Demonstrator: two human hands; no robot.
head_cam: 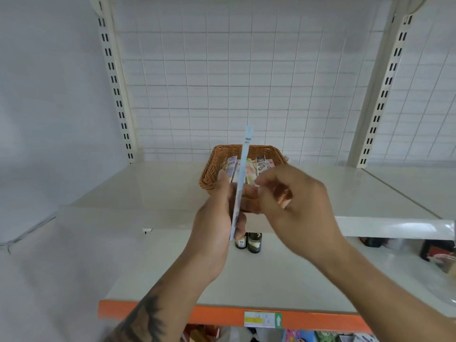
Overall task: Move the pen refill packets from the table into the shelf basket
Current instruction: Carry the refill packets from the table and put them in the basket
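Observation:
A brown wicker basket (212, 166) stands on the white upper shelf, with several pen refill packets (259, 165) lying inside it. My left hand (217, 215) grips the lower end of a long, thin pale-blue refill packet (243, 169), held edge-on and upright in front of the basket. My right hand (293, 201) hovers just to the right of that packet with its fingers loosely curled, and I cannot tell whether they touch the packet or hold anything. Both hands hide the basket's near wall.
The upper shelf (148, 191) has a wire grid back panel (234, 82) and slotted uprights on either side. Two dark bottles (249, 243) stand on the lower shelf under my hands. An orange shelf edge (222, 314) with a price label runs below. Dark goods sit at far right.

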